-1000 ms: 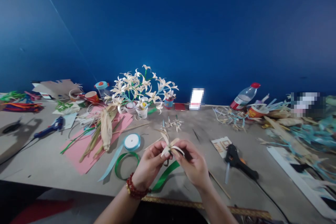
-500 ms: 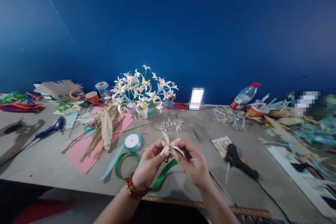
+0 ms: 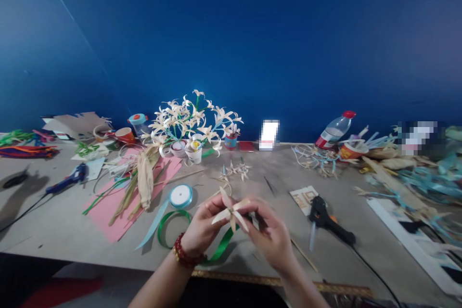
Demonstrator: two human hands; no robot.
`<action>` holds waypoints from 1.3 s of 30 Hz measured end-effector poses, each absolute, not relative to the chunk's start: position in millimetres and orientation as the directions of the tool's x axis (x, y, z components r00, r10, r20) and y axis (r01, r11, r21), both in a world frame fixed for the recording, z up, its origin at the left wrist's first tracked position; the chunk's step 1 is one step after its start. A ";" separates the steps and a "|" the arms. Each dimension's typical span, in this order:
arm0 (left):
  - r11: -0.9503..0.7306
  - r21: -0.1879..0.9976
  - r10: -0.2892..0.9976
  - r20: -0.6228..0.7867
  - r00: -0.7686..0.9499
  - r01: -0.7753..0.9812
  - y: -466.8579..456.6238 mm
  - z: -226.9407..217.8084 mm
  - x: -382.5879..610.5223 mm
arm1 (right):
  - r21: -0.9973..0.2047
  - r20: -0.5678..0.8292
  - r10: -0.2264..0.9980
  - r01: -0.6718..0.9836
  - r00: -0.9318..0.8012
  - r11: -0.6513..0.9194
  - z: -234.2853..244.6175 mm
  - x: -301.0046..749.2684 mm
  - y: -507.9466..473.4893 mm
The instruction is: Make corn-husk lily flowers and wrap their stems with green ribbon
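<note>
A pale flower (image 3: 231, 211) with several narrow petals, which look like corn husk, faces me between my hands. My left hand (image 3: 204, 225), with a red bead bracelet at the wrist, pinches it from the left, fingers partly behind the petals. On the other side my right hand (image 3: 269, 231) has curled fingers against the right-hand petals; its fingertips are partly hidden. Below the flower a green ribbon (image 3: 221, 246) lies on the table (image 3: 144, 257). A spool of light blue ribbon (image 3: 181, 196) sits left of my hands. Small husk flowers (image 3: 236, 170) lie just beyond them.
White flowers (image 3: 193, 118) stand in cups at the back. A black glue gun (image 3: 330, 224) with its cord lies to the right, a blue glue gun (image 3: 68, 178) to the left. Dried husks (image 3: 145, 180) rest on pink paper (image 3: 108, 224). A plastic bottle (image 3: 335, 130) leans at the back right.
The flower has turned so its open face and spread petals point toward me. My right hand has shifted slightly right and down. The whole view has moved a little.
</note>
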State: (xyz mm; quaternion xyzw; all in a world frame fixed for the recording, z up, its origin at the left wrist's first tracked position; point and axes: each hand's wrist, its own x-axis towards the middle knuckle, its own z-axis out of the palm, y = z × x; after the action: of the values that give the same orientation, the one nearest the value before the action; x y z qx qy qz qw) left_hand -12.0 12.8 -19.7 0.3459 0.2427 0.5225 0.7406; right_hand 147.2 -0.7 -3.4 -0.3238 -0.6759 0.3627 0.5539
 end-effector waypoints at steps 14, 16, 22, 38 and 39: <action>0.478 0.612 0.820 -0.054 0.570 -0.630 20.4 -33.0 -7.7 | -0.815 0.558 0.807 0.053 -0.190 0.576 6.7 149.7 -2.2; 0.477 0.608 0.816 -0.038 0.577 -0.635 20.3 -35.4 -8.2 | -0.804 0.560 0.798 0.087 -0.222 0.588 11.1 150.8 -4.7; 0.392 0.609 0.876 -0.017 0.483 -0.689 20.2 -37.4 -8.3 | -0.774 0.504 0.824 0.288 -0.260 0.564 16.2 150.2 -12.4; 0.324 0.712 0.903 -0.036 0.428 -0.623 21.4 -25.0 -7.6 | -0.841 0.486 0.859 0.181 -0.162 0.510 5.0 151.4 -1.1; 0.316 0.718 0.906 -0.035 0.421 -0.621 21.6 -23.5 -7.4 | -0.839 0.491 0.857 0.180 -0.157 0.514 4.1 151.8 -0.2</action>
State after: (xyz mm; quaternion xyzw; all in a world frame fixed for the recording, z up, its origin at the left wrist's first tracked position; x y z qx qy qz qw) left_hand -7.4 21.6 -23.5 0.3199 0.2233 0.4894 0.7799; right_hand 151.8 -0.2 4.1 -0.3755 -0.6904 0.3193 0.5295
